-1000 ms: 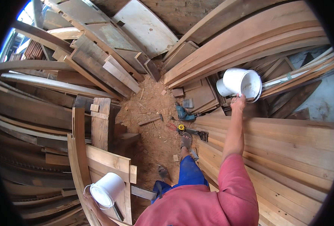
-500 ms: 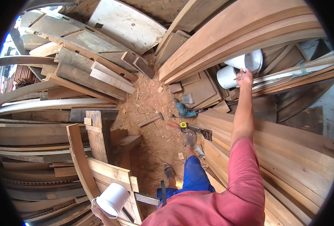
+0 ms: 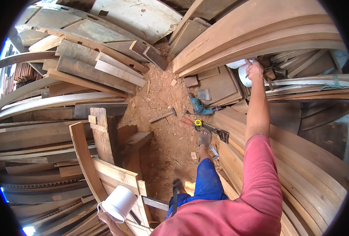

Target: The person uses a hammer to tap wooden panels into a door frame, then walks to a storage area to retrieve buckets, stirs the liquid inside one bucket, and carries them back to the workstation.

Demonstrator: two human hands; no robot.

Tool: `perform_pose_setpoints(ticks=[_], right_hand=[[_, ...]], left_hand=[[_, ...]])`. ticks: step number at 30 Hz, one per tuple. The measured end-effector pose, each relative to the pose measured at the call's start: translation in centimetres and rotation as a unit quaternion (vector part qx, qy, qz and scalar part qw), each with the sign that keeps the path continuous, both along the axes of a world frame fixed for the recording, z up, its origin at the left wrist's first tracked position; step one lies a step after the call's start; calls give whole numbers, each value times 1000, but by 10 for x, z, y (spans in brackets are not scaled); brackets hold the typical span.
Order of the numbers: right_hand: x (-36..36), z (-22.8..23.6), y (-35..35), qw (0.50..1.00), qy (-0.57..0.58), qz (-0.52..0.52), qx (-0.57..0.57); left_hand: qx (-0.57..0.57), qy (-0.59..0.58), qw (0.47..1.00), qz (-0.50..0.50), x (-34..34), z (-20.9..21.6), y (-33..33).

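At the lower left my left hand (image 3: 108, 221) is closed at the rim and wire handle of a white bucket (image 3: 121, 200), which is tilted beside some pale boards. My right arm reaches far to the upper right. There my right hand (image 3: 254, 70) is closed at a second white bucket (image 3: 243, 74), its fingers partly hiding the rim. Another white bucket (image 3: 235, 64) shows only in part behind it, under the edge of the stacked planks (image 3: 257, 35).
On the sawdust-covered floor lie a hammer (image 3: 161, 117), a teal power drill (image 3: 198, 105), a yellow tape measure (image 3: 197, 122) and a handsaw (image 3: 217, 131). Stacked timber (image 3: 40, 135) fills the left side. Long planks (image 3: 292, 169) run along the right.
My right hand has moved slightly up with the buckets, which now show less beneath the planks. The left hand still holds its bucket, and the whole view has shifted a little.
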State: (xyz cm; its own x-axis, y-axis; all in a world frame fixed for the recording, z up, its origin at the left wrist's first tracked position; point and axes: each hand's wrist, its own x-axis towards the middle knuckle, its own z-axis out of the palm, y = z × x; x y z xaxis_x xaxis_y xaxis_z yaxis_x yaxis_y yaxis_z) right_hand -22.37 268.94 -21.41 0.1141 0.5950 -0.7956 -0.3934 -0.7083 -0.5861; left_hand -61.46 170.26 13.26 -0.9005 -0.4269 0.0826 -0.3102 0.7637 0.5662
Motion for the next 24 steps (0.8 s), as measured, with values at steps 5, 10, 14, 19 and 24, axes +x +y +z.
perform_pose_setpoints(ticks=[5,10,14,19,24], right_hand=[[6,0,-76,999,3,27,-37],[2,12,-203,986,-45,148,53],[-23,73,-300,963,158,216,37],[-80,199,-394,881,356,303,69],[-127,301,-488,810,411,410,85]], left_hand=[[-78,-77,990,-87,-2,-6,15],[-22,-136,990,5,7,18,37],[-40,-128,990,-49,-13,-4,-29],[48,-122,989,-72,-23,4,-39],[-343,-8,929,-138,-15,18,-37]])
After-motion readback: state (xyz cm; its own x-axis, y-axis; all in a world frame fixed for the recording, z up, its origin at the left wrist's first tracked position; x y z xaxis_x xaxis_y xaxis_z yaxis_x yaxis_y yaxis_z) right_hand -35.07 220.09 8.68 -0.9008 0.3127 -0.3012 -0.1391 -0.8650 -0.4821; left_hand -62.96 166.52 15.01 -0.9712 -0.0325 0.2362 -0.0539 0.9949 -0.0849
